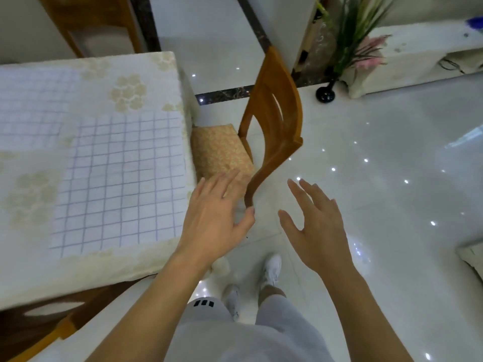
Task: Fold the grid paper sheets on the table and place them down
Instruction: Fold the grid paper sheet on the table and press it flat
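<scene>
While both hands hung empty off the table's [146, 259] right edge, left hand [214, 218] and right hand [317, 231] apart with fingers spread, two grid sheets lay flat on it (near sheet [120, 178], far sheet [34, 105]). Best to lift the near sheet's edge and align corners before creasing.

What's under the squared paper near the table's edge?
The near grid paper sheet lies flat on a cream flowered tablecloth, which shows all around it. Whatever is under the cloth is hidden.
</scene>
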Demonstrator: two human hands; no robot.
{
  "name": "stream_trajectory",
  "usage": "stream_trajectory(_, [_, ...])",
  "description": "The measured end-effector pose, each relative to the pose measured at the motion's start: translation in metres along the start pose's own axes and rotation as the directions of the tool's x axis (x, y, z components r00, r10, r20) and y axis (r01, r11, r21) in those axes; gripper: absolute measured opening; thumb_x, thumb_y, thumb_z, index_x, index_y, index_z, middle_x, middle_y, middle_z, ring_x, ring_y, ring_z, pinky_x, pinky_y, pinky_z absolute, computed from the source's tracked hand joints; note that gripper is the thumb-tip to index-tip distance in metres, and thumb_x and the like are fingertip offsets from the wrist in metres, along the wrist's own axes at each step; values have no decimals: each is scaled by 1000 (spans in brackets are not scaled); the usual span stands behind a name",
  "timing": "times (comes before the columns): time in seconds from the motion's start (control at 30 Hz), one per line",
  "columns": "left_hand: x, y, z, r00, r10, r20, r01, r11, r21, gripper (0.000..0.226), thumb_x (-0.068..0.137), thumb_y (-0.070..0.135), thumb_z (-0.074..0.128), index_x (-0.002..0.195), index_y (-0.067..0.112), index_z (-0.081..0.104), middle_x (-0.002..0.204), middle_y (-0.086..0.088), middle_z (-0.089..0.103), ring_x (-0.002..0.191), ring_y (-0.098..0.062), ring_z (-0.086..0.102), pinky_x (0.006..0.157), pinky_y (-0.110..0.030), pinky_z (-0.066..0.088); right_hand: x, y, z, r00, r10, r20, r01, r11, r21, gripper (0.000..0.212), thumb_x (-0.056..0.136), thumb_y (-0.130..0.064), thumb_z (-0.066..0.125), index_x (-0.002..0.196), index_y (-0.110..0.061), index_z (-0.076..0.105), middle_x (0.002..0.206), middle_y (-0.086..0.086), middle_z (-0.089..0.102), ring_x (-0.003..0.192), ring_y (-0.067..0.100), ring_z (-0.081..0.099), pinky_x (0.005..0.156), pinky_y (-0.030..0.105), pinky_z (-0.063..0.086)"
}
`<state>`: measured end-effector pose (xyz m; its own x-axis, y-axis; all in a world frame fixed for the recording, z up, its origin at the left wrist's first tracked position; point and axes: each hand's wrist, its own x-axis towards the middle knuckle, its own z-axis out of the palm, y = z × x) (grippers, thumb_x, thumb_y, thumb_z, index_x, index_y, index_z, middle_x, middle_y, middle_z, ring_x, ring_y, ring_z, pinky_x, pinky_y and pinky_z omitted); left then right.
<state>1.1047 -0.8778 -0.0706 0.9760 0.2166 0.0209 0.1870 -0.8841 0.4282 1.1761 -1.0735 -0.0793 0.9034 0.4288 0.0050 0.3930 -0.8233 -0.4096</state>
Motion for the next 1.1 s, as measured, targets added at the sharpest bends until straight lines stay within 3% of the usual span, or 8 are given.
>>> stream_trajectory(0.17, [25,-28,-5,990,-112,-83,114,993,15,59,90,46,49,145,26,43,153,0,41,141,-23,36,118,-48,24,64,-18,5,989,-139,52,139,990,14,62,92,-58,42,148,-31,37,155,2,40,143,25,36,116,53,23])
stream_trajectory(0.3, [49,-38,-6,966,-225,-129,231,972,37,61,90,49,45,146,24,44,153,-1,42,140,-24,38,117,-50,26,119,-27,14,951,-277,138,270,960,67,59,94,-53,47,148,-32,36,155,-2,37,146,22,29,118,56,23])
stream_trajectory(0.53, [90,-46,-11,875,-454,-167,468,883,50,64,89,53,36,147,26,43,155,-1,40,142,-25,35,117,-49,26,218,-42,20,824,-500,266,477,866,149,61,96,-52,43,152,-33,29,158,-3,31,148,20,23,117,56,25])
stream_trajectory(0.73, [102,-55,-1,760,-622,-189,643,762,77,60,91,49,45,147,28,42,155,1,41,141,-24,37,116,-47,27,278,-54,34,693,-641,330,610,765,206,60,95,-51,45,151,-31,33,155,1,35,145,21,28,115,55,27])
stream_trajectory(1.0, [77,-64,14,645,-748,-158,764,637,100,58,91,52,45,146,32,43,154,2,42,141,-25,40,117,-49,29,300,-99,60,550,-738,391,689,666,288,61,95,-47,51,151,-30,34,158,2,31,146,23,21,117,58,22])
stream_trajectory(1.1, [68,-69,15,617,-768,-174,786,613,84,58,91,52,44,145,30,46,153,1,44,139,-26,42,115,-51,33,297,-113,72,497,-758,423,703,637,315,61,95,-48,49,151,-30,32,159,2,28,146,22,19,115,60,26])
